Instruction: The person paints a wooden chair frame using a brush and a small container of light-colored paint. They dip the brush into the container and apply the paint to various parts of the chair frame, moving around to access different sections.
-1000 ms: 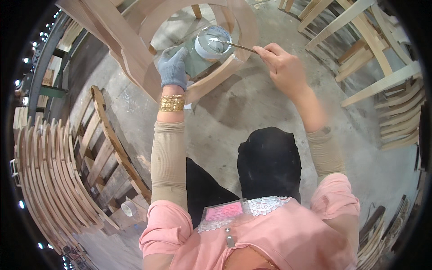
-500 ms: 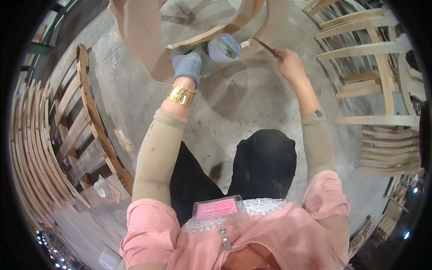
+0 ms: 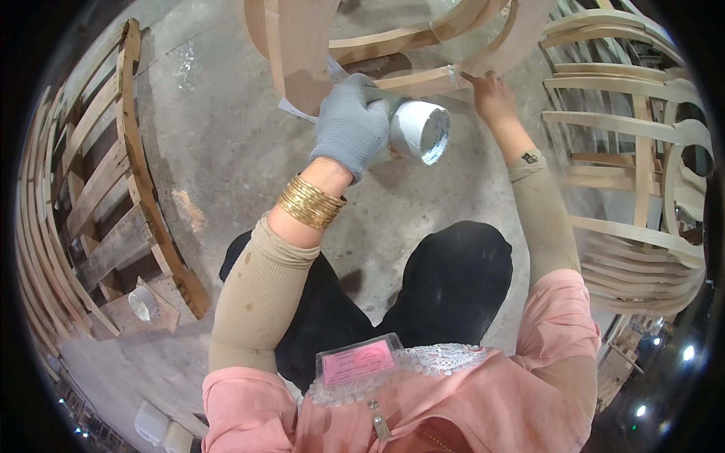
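Note:
My left hand [image 3: 351, 124], in a grey knit glove, is closed at the side of a white tub [image 3: 411, 130], which is tipped with its mouth to the right. White paste smears the tub's rim. Just beyond stands a curved pale wooden frame [image 3: 423, 81], its lower rail close to my gloved fingers. My bare right hand [image 3: 493, 98] grips a narrow putty knife [image 3: 467, 76], mostly hidden by the fingers, its tip at the rail's right joint. A dab of white filler [image 3: 453, 73] sits on that joint. A pale strip [image 3: 297, 111] juts out left of the glove.
On the left, a wooden pallet [image 3: 136, 151] stands beside several long curved slats [image 3: 57, 249]. Another white tub [image 3: 142, 303] rests on a board near the pallet's lower end. Stacked curved wooden frames [image 3: 634, 117] fill the right side. Concrete floor [image 3: 204, 143] lies between.
My left hand and the tub have come nearer and to the right, and the tub has tipped over sideways. The frame appears shifted right. My right hand has moved slightly right, its knife still at the joint.

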The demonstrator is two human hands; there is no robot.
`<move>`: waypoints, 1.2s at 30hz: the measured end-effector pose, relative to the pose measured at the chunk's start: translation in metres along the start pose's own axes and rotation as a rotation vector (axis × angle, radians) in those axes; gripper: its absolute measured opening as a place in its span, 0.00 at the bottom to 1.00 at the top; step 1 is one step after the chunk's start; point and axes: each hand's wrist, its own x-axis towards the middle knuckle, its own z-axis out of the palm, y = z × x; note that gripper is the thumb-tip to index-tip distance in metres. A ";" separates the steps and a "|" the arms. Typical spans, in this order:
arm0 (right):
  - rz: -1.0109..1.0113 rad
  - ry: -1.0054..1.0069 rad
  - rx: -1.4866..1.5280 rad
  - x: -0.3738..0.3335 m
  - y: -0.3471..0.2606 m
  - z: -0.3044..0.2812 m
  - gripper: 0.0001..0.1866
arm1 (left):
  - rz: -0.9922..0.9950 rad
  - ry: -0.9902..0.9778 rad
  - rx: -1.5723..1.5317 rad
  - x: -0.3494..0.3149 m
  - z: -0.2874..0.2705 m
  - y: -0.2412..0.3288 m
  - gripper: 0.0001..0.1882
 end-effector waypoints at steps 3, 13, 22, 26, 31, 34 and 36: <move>-0.026 -0.016 -0.100 0.000 -0.009 -0.005 0.15 | -0.040 -0.033 -0.090 -0.003 -0.002 0.003 0.13; -0.048 -0.029 -0.185 0.001 -0.015 -0.017 0.14 | 0.017 -0.111 -0.067 -0.011 -0.008 0.005 0.16; -0.128 0.006 -0.167 0.011 -0.003 -0.003 0.29 | -0.022 -0.142 -0.052 -0.006 -0.012 0.001 0.17; -0.117 -0.030 -0.051 0.016 0.004 -0.004 0.12 | -0.015 -0.130 -0.044 -0.007 -0.012 0.001 0.16; -0.102 -0.048 -0.107 0.017 0.006 -0.003 0.11 | -0.034 -0.178 -0.023 -0.005 -0.012 0.006 0.16; -0.101 -0.029 -0.169 0.014 -0.009 -0.008 0.11 | -0.047 -0.197 -0.009 -0.004 -0.013 0.005 0.16; -0.122 -0.027 -0.241 0.013 -0.015 -0.013 0.11 | -0.040 -0.189 -0.007 -0.005 -0.013 0.004 0.16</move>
